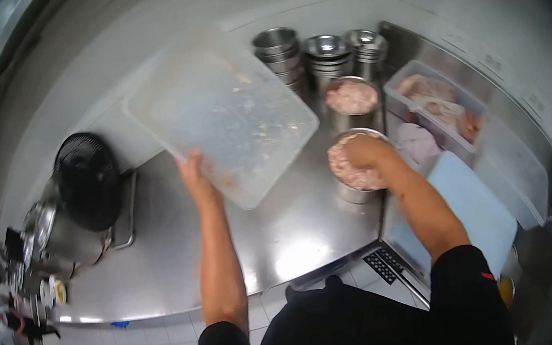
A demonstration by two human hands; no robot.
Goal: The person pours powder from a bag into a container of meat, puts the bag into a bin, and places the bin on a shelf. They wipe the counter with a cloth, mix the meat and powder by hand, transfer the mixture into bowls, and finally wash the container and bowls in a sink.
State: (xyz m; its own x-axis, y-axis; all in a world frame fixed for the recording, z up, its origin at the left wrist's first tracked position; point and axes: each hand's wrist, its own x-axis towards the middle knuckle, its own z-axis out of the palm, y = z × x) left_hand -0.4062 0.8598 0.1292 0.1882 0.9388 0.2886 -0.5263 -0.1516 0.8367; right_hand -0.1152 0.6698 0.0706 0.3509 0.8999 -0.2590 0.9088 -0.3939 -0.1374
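My left hand (199,176) grips the lower edge of a translucent rectangular plastic tub (233,115). It is raised and tilted above the counter, slightly blurred, with small pinkish scraps stuck to its surface. My right hand (366,153) presses into pale pink minced meat (344,166) filling a round steel container (357,196); its fingers are hidden by the hand's back and the meat. Just behind stands a second steel container (350,122), also heaped with minced meat (351,97).
Stacked steel containers (278,49) and bowls (327,49) line the wall. To the right are a clear tub of raw meat (450,109), a plastic bag (417,145) and a light blue board (470,201). A black fan (87,181) and large pot (74,240) stand left on the steel counter (284,228).
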